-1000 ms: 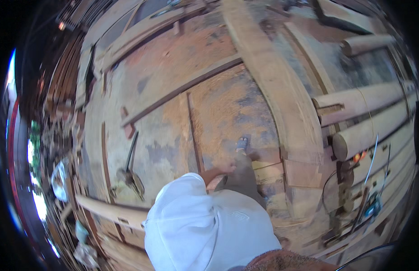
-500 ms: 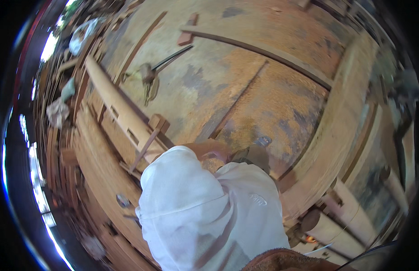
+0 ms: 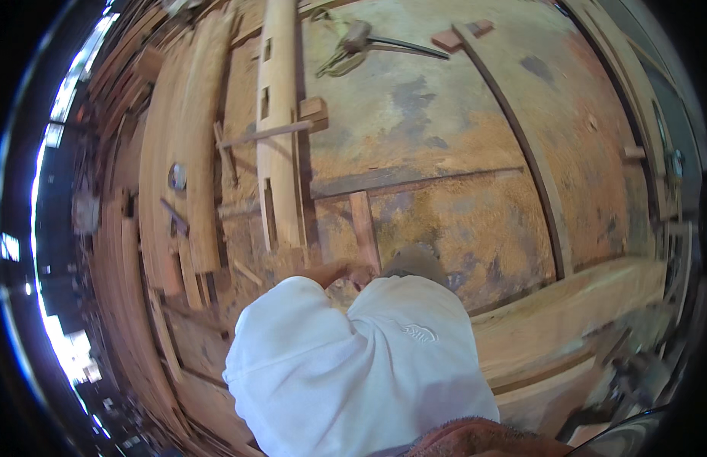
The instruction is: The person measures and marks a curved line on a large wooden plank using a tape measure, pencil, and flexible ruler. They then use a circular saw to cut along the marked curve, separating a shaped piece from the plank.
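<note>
My left hand (image 3: 359,273) is just past the front of my white shirt, its fingers curled closed. What it holds, if anything, is hidden by the shirt and the small size of the view. A reddish-brown wooden strip (image 3: 364,228) runs along the floor side right beyond the hand; whether they touch I cannot tell. To the left stands a long pale timber beam (image 3: 279,152) with rectangular mortise slots. A thin wooden bar (image 3: 266,135) lies across it, beside a small wood block (image 3: 314,113). My right hand does not show.
A power tool (image 3: 357,38) with dark rods lies on the sawdust-covered floor. A long narrow timber (image 3: 513,137) rests on a reddish block (image 3: 475,32). Thick planks (image 3: 567,312) lie at the right; timber slabs (image 3: 193,145) and stacked boards fill the left.
My view has swung to the right, so the slotted beam now stands nearly upright in the picture. The reddish-brown strip has come into view beyond my left hand, which stays close to my body.
</note>
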### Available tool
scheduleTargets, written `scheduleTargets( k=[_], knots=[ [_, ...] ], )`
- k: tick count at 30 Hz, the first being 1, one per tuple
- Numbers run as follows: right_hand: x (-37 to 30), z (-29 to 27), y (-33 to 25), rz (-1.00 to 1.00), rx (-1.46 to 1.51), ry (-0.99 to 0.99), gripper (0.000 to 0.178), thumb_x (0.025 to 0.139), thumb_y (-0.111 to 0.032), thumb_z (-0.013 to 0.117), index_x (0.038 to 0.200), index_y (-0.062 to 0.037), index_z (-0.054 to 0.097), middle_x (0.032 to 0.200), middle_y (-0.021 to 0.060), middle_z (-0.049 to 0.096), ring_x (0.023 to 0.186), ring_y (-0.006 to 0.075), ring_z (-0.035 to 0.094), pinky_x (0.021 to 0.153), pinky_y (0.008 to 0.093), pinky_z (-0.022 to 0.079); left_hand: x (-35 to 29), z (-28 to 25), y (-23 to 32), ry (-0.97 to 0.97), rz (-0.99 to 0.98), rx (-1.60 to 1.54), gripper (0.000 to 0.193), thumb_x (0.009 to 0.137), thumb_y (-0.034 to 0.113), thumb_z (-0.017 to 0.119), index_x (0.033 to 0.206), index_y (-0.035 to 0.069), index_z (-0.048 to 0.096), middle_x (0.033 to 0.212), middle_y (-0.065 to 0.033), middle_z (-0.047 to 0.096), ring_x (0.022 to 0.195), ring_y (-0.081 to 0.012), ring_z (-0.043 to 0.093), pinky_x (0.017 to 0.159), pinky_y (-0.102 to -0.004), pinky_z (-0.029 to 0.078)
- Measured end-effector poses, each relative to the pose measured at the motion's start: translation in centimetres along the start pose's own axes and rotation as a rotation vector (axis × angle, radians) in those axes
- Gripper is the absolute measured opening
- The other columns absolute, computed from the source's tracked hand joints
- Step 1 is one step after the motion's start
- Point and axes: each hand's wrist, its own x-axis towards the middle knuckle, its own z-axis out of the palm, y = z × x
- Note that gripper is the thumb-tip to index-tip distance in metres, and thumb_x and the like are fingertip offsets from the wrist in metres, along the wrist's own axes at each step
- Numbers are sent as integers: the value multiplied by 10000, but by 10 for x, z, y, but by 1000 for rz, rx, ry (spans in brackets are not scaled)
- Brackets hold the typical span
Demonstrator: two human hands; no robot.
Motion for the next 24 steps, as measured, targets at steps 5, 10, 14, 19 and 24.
scheduleTargets(
  k=[5,10,14,19,24],
  knots=[
    [108,5,-104,-162,-178,-248,428,981,-254,711,1281,36,613,1104,221,677,959,337,659,803,426,539,5,51,13,277,3,-290,333,898,337,738,1089,76,815,1022,-183,790,941,-332,741,836,-451,574],
    [153,94,-188,-292,-395,-611,390,985,-238,702,1256,30,623,1069,211,681,915,323,665,766,420,545,8,136,14,1024,-142,-769,281,920,303,737,1071,73,793,978,-131,778,910,-257,718,824,-408,561],
    [195,152,-246,-377,-581,-870,359,987,-225,694,1236,25,631,1041,203,684,880,312,670,735,416,549,-18,98,53,1555,-227,-1048,318,955,361,732,987,46,766,940,-159,753,921,-289,718,824,-425,554],
    [232,256,-316,-457,-838,-1182,321,991,-209,685,1211,19,641,1006,193,687,836,299,677,698,410,555,-116,77,142,2261,-445,-1098,194,946,236,767,985,47,748,965,-138,725,938,-276,698,836,-399,543],
    [251,360,-388,-570,-1080,-1385,283,994,-193,675,1186,13,650,971,183,691,792,285,684,660,405,561,-264,101,326,2722,-831,-56,107,868,84,810,950,52,748,977,-116,746,973,-295,722,871,-421,568]
  ],
)
